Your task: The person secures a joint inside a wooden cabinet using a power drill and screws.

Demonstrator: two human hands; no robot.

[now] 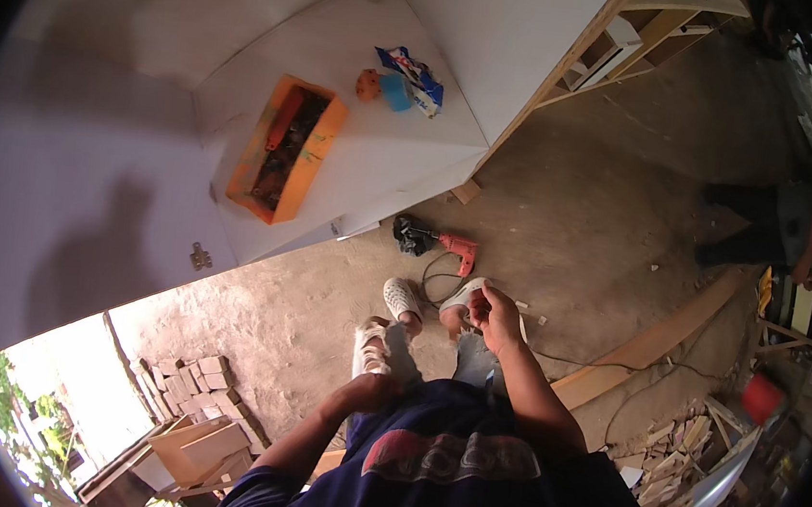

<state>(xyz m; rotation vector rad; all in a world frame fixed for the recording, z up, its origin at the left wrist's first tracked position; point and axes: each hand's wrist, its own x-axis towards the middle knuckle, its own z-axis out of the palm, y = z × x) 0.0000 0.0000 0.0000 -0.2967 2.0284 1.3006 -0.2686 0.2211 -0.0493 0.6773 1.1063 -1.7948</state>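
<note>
My right hand (pixel 497 315) is raised above my right foot, fingers curled closed; what they hold, if anything, is hidden. My left hand (pixel 370 390) rests by my waist on the left, its fingers hidden. Beyond my shoes (pixel 400 296) lie a red power drill (pixel 457 248) with a cord and a crumpled black bag (pixel 412 235). On the white cabinet panel (pixel 433 159) ahead sit an orange toolbox (pixel 311 163) with dark contents and a red tool, an orange object (pixel 368 84), a light-blue container (pixel 396 93) and a blue-and-white packet (pixel 412 71).
A metal hinge (pixel 201 255) is on the panel. Another person (pixel 775 228) stands at the right. A long board (pixel 629 350) and cord lie on the floor, with wood scraps (pixel 678 451) at lower right. Stacked blocks (pixel 197 380) are at lower left. An open wooden frame (pixel 617 50) is at top right.
</note>
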